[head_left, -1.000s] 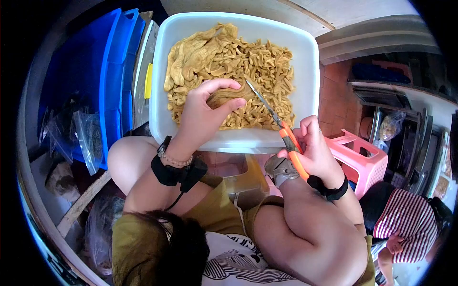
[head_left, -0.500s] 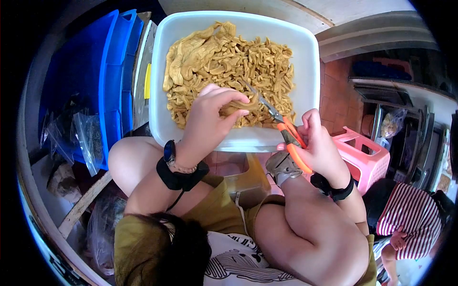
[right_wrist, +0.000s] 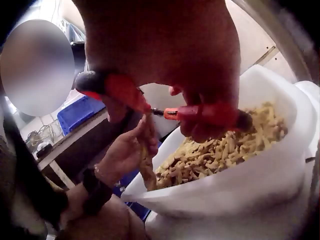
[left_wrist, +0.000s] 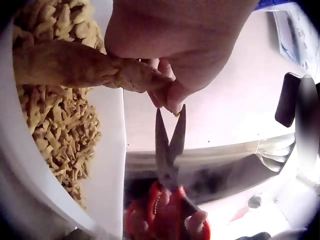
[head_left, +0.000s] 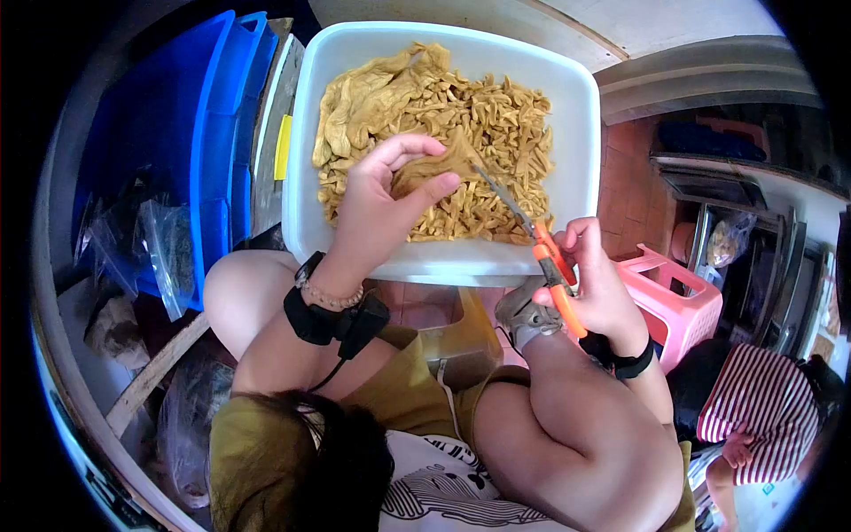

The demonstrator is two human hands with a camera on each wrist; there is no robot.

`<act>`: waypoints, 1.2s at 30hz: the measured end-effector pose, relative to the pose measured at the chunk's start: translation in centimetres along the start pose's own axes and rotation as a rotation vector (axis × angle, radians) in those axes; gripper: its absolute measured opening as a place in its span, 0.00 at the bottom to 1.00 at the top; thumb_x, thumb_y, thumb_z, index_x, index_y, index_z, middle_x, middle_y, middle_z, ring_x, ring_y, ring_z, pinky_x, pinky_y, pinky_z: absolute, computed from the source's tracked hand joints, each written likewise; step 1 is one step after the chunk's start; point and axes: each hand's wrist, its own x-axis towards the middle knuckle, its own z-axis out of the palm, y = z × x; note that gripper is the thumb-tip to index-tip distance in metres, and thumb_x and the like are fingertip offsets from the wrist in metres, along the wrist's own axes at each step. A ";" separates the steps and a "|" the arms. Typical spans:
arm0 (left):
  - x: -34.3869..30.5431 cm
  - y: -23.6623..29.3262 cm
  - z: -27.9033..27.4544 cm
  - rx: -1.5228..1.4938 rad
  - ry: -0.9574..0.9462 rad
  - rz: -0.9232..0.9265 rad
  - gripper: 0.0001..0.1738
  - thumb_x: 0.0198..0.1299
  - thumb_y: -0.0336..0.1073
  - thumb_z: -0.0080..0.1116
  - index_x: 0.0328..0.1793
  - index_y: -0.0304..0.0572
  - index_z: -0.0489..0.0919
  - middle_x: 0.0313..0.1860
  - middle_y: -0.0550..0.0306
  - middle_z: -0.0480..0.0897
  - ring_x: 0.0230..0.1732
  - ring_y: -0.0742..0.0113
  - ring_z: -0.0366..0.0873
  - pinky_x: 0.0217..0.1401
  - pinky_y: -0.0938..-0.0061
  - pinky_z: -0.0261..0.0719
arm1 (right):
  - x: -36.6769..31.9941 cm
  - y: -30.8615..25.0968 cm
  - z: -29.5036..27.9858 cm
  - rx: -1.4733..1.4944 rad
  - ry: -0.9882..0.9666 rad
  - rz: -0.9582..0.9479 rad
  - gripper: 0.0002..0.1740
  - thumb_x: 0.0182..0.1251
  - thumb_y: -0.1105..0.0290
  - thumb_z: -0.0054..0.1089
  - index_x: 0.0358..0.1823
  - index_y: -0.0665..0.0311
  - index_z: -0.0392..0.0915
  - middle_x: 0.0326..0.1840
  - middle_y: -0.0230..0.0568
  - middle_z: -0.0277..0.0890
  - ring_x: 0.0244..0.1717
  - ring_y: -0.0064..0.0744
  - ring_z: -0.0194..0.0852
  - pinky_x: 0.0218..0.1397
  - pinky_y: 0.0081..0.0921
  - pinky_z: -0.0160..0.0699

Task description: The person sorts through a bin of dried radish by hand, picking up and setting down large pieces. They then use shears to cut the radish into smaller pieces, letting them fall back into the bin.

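Over a white plastic tub [head_left: 576, 142], my left hand [head_left: 363, 204] pinches a long, wrinkled tan-brown piece of food [head_left: 456, 155] between thumb and fingers. In the left wrist view this piece [left_wrist: 65, 65] stretches back across the tub. My right hand [head_left: 601, 288] grips scissors [head_left: 542, 244] by their orange handles. Their blades [left_wrist: 171, 142] stand apart in the left wrist view, tips right at the left fingertips. Below lie many short cut strips [head_left: 514, 133], with larger uncut pieces [head_left: 363, 97] heaped at the tub's far left.
Blue crates [head_left: 226, 133] stand to the left, with plastic bags [head_left: 168, 248] by them. A pink stool [head_left: 674, 297] is to the right, near another person in a striped top [head_left: 762, 412]. My bent legs [head_left: 567, 408] are just below the tub.
The left hand first drew in with its piece at the blades, then spread again with more of the piece showing. The scissors have shifted slightly right and down.
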 end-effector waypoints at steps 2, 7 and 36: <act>-0.2 0.2 0.1 -0.068 -0.091 -0.141 0.21 0.55 0.26 0.69 0.52 0.35 0.72 0.47 0.55 0.81 0.50 0.74 0.78 0.54 0.80 0.75 | 0.0 -0.4 0.1 0.079 -0.108 0.135 0.42 0.48 0.50 0.78 0.49 0.60 0.53 0.44 0.38 0.60 0.44 0.28 0.61 0.51 0.25 0.66; -0.4 0.1 0.4 -0.100 -0.128 -0.243 0.30 0.54 0.27 0.70 0.55 0.41 0.60 0.46 0.50 0.81 0.50 0.72 0.78 0.53 0.78 0.76 | 0.9 -1.1 0.4 0.029 -0.097 -0.027 0.38 0.52 0.52 0.76 0.47 0.62 0.54 0.36 0.42 0.65 0.33 0.33 0.67 0.38 0.28 0.70; -0.8 0.3 0.5 0.438 -0.153 -0.062 0.32 0.46 0.23 0.72 0.44 0.44 0.57 0.38 0.54 0.77 0.47 0.65 0.79 0.53 0.73 0.73 | 1.0 -1.7 1.0 -0.011 -0.075 0.125 0.36 0.53 0.65 0.78 0.41 0.58 0.49 0.32 0.34 0.64 0.33 0.18 0.60 0.34 0.18 0.65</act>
